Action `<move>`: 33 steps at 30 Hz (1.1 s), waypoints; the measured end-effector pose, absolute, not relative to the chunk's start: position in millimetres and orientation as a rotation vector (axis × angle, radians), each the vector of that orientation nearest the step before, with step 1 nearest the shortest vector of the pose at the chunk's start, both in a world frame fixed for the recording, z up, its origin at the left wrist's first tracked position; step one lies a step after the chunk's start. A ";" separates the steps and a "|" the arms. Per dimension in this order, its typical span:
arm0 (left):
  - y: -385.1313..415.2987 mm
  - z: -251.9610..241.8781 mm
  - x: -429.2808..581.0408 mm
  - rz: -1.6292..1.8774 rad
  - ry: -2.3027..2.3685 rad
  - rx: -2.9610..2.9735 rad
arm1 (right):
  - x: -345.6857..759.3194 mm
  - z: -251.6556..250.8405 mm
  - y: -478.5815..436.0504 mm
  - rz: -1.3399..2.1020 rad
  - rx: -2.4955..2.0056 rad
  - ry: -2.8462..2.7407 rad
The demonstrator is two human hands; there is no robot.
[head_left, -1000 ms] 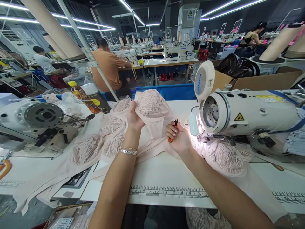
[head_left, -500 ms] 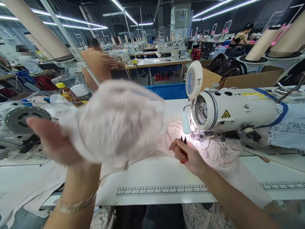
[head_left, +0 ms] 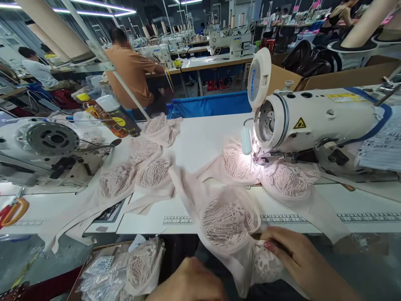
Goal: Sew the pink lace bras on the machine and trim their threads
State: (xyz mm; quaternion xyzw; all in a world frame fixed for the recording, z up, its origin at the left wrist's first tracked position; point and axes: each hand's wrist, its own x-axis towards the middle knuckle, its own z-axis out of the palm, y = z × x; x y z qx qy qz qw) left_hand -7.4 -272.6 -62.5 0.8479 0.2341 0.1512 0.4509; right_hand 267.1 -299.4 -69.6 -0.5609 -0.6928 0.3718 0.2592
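**Lace piece at the near edge**

The tabletop (head_left: 203, 138) stretches away beyond both hands, with the sewing machine (head_left: 313, 121) up past the right one. The lace bra piece (head_left: 228, 217) drapes over the edge, just ahead of the hands. The right hand (head_left: 293, 261) curls its fingers onto the lower cup; best to keep the lace flat and untwisted, I'd say. The left hand (head_left: 191, 280) is cut off by the frame, so its grip is impossible to tell. Anything in the right palm is hidden.
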 end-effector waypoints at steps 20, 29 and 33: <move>-251.1 -124.2 32.2 0.380 0.604 0.857 | 296.6 -107.2 -324.1 1.845 -1.104 -1.422; -272.0 -136.2 48.8 0.478 0.585 0.582 | 284.2 -126.6 -323.9 1.925 -0.944 -0.937; -273.2 -136.5 45.8 0.485 0.567 0.549 | 287.3 -131.9 -325.1 1.905 -0.952 -0.974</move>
